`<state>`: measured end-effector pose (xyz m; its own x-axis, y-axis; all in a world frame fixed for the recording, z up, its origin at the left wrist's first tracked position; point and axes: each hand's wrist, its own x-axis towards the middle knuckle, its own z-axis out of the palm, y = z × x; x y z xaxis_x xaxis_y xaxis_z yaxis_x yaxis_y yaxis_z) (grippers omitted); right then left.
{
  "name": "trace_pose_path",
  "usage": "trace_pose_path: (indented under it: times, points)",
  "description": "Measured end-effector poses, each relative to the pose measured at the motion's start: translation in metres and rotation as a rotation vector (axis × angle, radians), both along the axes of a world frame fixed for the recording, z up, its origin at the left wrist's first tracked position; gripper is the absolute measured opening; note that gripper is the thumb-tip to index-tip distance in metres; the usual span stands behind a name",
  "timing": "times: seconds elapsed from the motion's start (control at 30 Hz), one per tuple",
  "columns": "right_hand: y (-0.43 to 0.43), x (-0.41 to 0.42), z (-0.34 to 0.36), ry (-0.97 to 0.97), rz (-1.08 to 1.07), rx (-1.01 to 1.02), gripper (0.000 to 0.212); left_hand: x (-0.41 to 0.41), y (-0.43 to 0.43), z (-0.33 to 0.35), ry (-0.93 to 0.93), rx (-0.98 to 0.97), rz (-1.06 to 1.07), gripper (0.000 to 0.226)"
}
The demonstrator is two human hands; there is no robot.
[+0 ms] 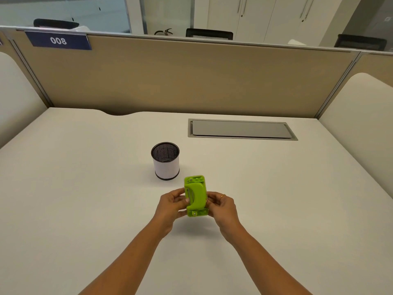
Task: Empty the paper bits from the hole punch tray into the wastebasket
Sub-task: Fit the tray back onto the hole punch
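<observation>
Both hands hold the bright green plastic hole punch (196,195) lifted just above the pale tabletop (85,188): the left hand (170,204) grips its left edge, the right hand (222,206) its right edge, fingers curled around it. The small cylindrical wastebasket with a black mesh rim and white wrap (165,160) stands near, just beyond and to the left, upright. I see no paper bits anywhere, and cannot tell if the tray is open. By my reckoning, the emptying has not begun; carrying over, opening and tipping remain.
</observation>
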<state>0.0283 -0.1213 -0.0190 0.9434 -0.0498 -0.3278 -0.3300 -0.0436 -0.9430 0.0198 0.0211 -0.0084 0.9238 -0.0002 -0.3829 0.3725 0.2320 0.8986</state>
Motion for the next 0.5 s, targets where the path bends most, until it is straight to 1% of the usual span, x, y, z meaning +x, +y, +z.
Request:
trace_pose_path:
  times: [0.13, 0.3, 0.37, 0.5]
  points:
    - [-0.005, 0.000, 0.001, 0.014, -0.034, 0.053, 0.025, -0.005, -0.002, -0.006, 0.053, 0.058, -0.099, 0.027]
    - [-0.007, -0.002, 0.002, 0.023, -0.031, 0.044, 0.026, -0.005, -0.003, -0.010, 0.047, 0.107, -0.097, 0.024]
    - [-0.006, -0.003, 0.004, 0.012, -0.021, -0.002, 0.025, -0.006, -0.003, -0.012, 0.049, 0.124, -0.073, 0.024]
    - [-0.001, -0.005, 0.009, -0.080, -0.032, -0.214, 0.027, -0.006, -0.006, -0.016, 0.068, 0.167, -0.036, 0.027]
